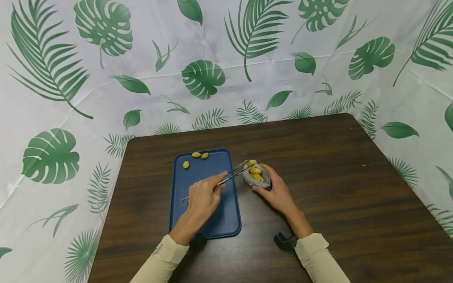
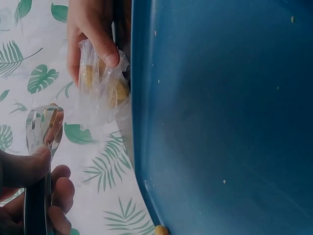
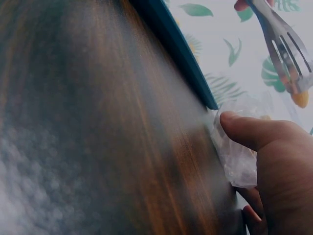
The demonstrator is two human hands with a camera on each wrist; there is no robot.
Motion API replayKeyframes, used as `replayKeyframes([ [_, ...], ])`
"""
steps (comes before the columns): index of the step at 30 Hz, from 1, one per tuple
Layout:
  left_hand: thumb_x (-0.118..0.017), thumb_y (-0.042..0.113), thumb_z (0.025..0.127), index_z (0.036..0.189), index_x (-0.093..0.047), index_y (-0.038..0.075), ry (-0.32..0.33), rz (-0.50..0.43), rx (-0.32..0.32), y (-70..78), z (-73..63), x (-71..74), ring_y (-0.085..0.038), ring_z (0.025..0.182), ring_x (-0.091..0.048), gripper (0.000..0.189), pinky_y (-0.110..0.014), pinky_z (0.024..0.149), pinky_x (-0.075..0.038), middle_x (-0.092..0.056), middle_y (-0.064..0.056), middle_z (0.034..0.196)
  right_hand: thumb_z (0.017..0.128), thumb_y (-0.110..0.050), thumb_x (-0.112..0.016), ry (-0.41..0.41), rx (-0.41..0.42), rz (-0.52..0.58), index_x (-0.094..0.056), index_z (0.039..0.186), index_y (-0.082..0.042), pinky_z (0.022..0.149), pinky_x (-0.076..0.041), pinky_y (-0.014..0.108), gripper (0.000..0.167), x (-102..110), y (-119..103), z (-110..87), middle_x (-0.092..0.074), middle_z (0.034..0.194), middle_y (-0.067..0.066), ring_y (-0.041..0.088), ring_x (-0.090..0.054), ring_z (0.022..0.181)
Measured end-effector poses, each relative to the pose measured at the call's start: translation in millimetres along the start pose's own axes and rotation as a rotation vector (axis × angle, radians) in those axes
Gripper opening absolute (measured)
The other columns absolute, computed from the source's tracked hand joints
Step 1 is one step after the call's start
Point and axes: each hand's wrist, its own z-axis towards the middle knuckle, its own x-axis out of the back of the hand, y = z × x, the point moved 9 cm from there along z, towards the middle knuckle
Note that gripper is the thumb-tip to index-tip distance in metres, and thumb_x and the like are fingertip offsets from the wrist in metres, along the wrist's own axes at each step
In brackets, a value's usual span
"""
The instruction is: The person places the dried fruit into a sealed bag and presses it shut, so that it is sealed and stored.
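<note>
My left hand [image 1: 204, 196] grips metal tongs [image 3: 283, 41], which reach right across the tray. A small yellow oval piece [image 1: 251, 162] sits at the tongs' tips, above the mouth of a clear plastic bag [image 1: 250, 181]. Inside the bag lie several more yellow pieces [image 1: 257, 177]. With thumb on one side and fingers on the other, my right hand [image 1: 279, 194] holds the bag on the table just right of the tray. The left wrist view shows the bag [image 2: 100, 107] from the side, its film crumpled.
A blue tray [image 1: 201, 173] lies under my left hand. Three yellow pieces, one [image 1: 186, 164] at its left and two [image 1: 200, 155] by its far edge, rest on it. The dark wooden table [image 1: 336, 188] extends right. A leaf-patterned white cloth [image 1: 159, 106] hangs behind.
</note>
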Motion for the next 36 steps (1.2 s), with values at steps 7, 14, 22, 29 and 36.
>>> replayKeyframes([
  [7, -0.078, 0.014, 0.091, 0.123, -0.078, 0.016, -0.021, 0.000, 0.012, -1.0, 0.2, -5.2, -0.007, 0.050, -0.051, 0.033, -0.020, 0.046, -0.032, -0.081, -0.005, 0.107, 0.087, -0.041, -0.083, 0.002, 0.000, 0.000, -0.039, 0.157, -0.027, 0.109, -0.040, 0.067, 0.084, 0.3, 0.6, 0.1, -0.050, 0.157, 0.009, 0.040, -0.049, 0.140],
  [14, -0.077, 0.016, 0.091, 0.125, -0.077, 0.018, -0.030, 0.011, 0.019, -1.8, 0.3, -7.1, -0.011, 0.057, -0.062, 0.033, -0.023, 0.047, -0.039, -0.081, -0.004, 0.108, 0.086, -0.041, -0.084, 0.006, 0.003, 0.000, -0.039, 0.157, -0.027, 0.109, -0.039, 0.067, 0.085, -0.1, 0.3, 0.3, -0.049, 0.157, 0.009, 0.040, -0.049, 0.140],
  [22, -0.080, 0.018, 0.089, 0.128, -0.074, 0.013, -0.021, 0.023, 0.041, -4.0, -0.1, -4.0, -0.027, 0.085, -0.078, 0.040, -0.042, 0.060, -0.059, -0.080, -0.007, 0.111, 0.086, -0.041, -0.084, 0.008, 0.012, 0.003, -0.040, 0.157, -0.026, 0.109, -0.040, 0.067, 0.085, 0.2, 0.2, 0.2, -0.050, 0.156, 0.010, 0.040, -0.050, 0.139],
  [29, -0.081, 0.019, 0.089, 0.133, -0.071, 0.013, -0.028, 0.049, 0.088, -13.3, -2.7, -2.5, -0.025, 0.083, -0.077, 0.046, -0.041, 0.059, -0.057, -0.080, -0.006, 0.111, 0.086, -0.040, -0.084, 0.006, 0.007, -0.002, -0.039, 0.157, -0.026, 0.109, -0.040, 0.067, 0.085, 0.4, 0.8, 0.1, -0.050, 0.156, 0.010, 0.041, -0.050, 0.139],
  [36, -0.083, 0.018, 0.087, 0.134, -0.070, 0.012, -0.018, 0.059, 0.139, -25.3, -4.2, 1.8, -0.023, 0.077, -0.075, 0.049, -0.038, 0.055, -0.054, -0.080, -0.008, 0.111, 0.086, -0.040, -0.084, -0.002, 0.001, 0.002, -0.039, 0.157, -0.025, 0.109, -0.039, 0.067, 0.085, 0.2, -0.7, -0.2, -0.049, 0.157, 0.010, 0.041, -0.049, 0.139],
])
